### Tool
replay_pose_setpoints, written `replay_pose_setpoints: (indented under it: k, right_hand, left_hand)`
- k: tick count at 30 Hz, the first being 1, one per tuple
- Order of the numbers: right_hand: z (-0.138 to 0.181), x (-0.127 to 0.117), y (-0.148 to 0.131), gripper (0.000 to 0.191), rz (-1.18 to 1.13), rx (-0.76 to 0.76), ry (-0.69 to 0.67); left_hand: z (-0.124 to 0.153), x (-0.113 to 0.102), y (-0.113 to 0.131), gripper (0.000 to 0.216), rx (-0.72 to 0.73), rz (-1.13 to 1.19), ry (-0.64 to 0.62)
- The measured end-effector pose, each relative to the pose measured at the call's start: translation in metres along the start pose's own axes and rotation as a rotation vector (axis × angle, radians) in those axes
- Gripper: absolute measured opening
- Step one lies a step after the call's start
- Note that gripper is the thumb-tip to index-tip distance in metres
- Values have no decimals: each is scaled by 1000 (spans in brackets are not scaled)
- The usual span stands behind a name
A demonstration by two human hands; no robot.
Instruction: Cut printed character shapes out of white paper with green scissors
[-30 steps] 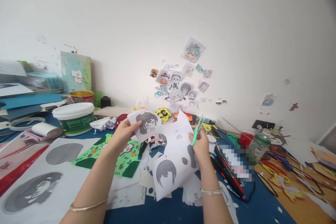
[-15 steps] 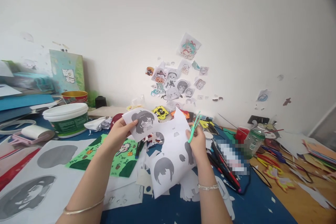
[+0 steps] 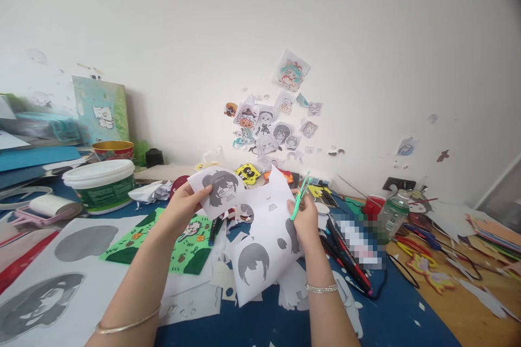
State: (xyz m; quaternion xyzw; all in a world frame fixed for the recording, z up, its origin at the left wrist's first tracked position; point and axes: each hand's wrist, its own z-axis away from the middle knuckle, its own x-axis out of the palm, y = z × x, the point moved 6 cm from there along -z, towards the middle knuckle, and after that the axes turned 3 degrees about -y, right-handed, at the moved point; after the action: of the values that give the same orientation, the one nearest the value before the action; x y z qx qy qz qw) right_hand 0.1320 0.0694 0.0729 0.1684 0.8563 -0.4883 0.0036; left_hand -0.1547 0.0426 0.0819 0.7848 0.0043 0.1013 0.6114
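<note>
My left hand (image 3: pixel 189 200) pinches a paper cutout (image 3: pixel 222 190) printed with a grey cartoon head in a dark hairstyle, thumb on its front. Beside it my right hand (image 3: pixel 304 217) grips a larger printed sheet (image 3: pixel 264 238), which has an uneven cut edge and grey hair shapes on it. In the same hand is a slim mint-green tool, seemingly scissors (image 3: pixel 301 195), pointing upward. Whether the cutout and the sheet are still joined, I cannot tell. Both papers are held above the desk.
Under my left forearm lie a green illustrated sheet (image 3: pixel 142 238) and a white printed page (image 3: pixel 87 257). A white-lidded tub (image 3: pixel 101 187) stands left. Pens (image 3: pixel 350 260) and a glass jar (image 3: pixel 394 214) are right. Paper scraps (image 3: pixel 293 290) litter the blue mat (image 3: pixel 280 331). Cutouts (image 3: pixel 266 124) cling to the wall.
The view has shifted very slightly, with the background moving a little left. Both hands keep their holds on the papers and the scissors, almost unmoved.
</note>
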Motion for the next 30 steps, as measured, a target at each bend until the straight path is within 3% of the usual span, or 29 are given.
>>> replay_pose_setpoints:
  k: [30]
  right_hand:
    - [0,-1,-4,21,31,-46,3]
  left_hand:
    - [-1,0,-2,40,-15,-60,-24]
